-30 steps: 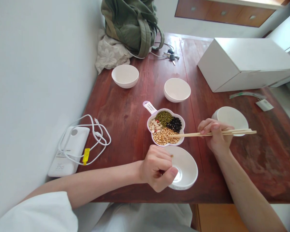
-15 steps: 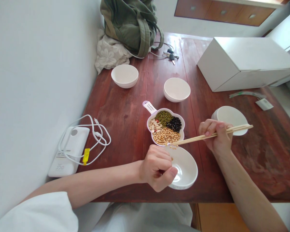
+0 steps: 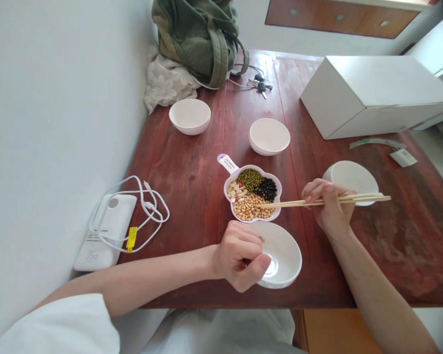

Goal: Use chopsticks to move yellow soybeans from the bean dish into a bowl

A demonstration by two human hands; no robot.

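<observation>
My right hand [image 3: 328, 209] holds a pair of wooden chopsticks [image 3: 350, 199], their tips over the yellow soybeans in a flower-shaped white dish [image 3: 253, 193]. That dish also holds green beans, black beans and pale nuts in separate heaps. My left hand [image 3: 239, 255] grips the near-left rim of a white bowl [image 3: 282, 255] at the table's front edge. A bean or two lie in that bowl beside my fingers.
Three more white bowls stand on the red wooden table: far left [image 3: 189, 116], centre [image 3: 269, 136] and right [image 3: 352, 178]. A white box [image 3: 369, 93], a green backpack [image 3: 201, 37], keys [image 3: 260, 84] and a white charger with cable [image 3: 109, 228] lie around.
The chopstick tips dipped over the near bowl half a second ago and have swung back up over the soybeans in the flower dish. My left hand stayed on the bowl.
</observation>
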